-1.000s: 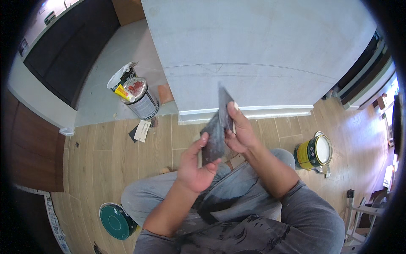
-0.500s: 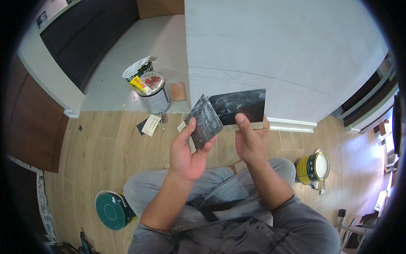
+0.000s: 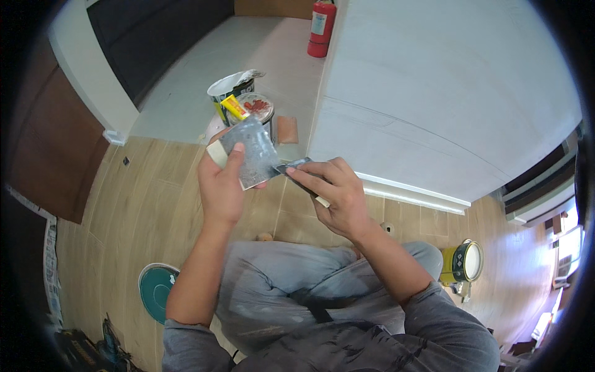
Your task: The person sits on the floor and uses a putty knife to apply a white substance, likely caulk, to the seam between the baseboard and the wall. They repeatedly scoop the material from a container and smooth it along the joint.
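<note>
My left hand [image 3: 218, 189] is closed on a wide, flat putty scraper [image 3: 257, 149], its grey metal blade smeared with whitish filler. A cream strip runs along the blade's back edge, beside my palm, and my thumb presses on the face. My right hand [image 3: 341, 192] grips a second, darker putty scraper [image 3: 299, 163], tilted nearly edge-on, fingers laid across it. One corner of this second blade meets the lower right edge of the first, apparently touching. My right fingers cover much of it. Both hands are raised in front of my crossed legs.
Beyond my left hand stand an open bucket [image 3: 218, 93] and a red-smeared tin [image 3: 265, 111] bearing a yellow tube [image 3: 233, 106]. A rust-coloured block [image 3: 287, 130] lies alongside. A green-lidded bucket [image 3: 155, 294] and yellow-black tin [image 3: 455, 261] flank my legs. A fire extinguisher [image 3: 320, 31] stands by the white wall [image 3: 446, 93].
My left hand has shifted left and upward with its scraper. My right hand has turned over and moved left, bringing its scraper edge-on to the other. The view has swung, bringing in the fire extinguisher.
</note>
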### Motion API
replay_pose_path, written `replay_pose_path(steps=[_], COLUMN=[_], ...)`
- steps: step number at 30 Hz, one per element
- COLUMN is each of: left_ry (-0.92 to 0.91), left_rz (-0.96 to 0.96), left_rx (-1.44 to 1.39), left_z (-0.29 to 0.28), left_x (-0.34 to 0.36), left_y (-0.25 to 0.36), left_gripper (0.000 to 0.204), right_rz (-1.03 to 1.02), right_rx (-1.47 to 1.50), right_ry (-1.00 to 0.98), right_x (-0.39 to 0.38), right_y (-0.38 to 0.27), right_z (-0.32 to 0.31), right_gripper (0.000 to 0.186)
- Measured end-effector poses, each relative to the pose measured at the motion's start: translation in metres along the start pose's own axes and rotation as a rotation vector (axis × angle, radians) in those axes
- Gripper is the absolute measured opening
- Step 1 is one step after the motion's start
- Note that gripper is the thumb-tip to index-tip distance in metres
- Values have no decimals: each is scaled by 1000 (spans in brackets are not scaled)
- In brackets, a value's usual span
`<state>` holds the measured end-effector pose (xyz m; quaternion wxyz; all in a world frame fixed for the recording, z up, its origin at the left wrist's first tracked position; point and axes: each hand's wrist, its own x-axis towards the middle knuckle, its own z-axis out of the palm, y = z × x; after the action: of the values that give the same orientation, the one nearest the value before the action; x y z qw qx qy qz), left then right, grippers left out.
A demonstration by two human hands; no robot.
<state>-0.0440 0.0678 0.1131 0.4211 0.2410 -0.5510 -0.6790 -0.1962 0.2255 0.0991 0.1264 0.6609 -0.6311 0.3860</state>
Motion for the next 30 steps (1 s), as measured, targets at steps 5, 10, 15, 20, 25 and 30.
replay_pose_path(steps=[5,10,15,20,25,30], left_ry=[-128,-98,43,-8,-335,-511], left_rz=[31,-32,-441,-751,-695,-529], left_rx=[139,127,-540,-1078,-1270,-1108], left_z=[-11,-15,-41,-63,-59,-52], left_x=[-10,-11,6,13,-2,8], left_y=[-15,-25,-48,-74,-79,-69], left_gripper=[29,25,32,35,25,26], right_rz=[48,170,43,-369,-89,530], right_rx=[13,51,222,432,436,611], right_ry=[-13,146,416,272,349,419], right_x=[10,32,30,14,40,70], right_y=[3,32,15,-38,-25,25], right_z=[35,58,64,81,105,97], right_gripper=[68,60,42,43,52,34])
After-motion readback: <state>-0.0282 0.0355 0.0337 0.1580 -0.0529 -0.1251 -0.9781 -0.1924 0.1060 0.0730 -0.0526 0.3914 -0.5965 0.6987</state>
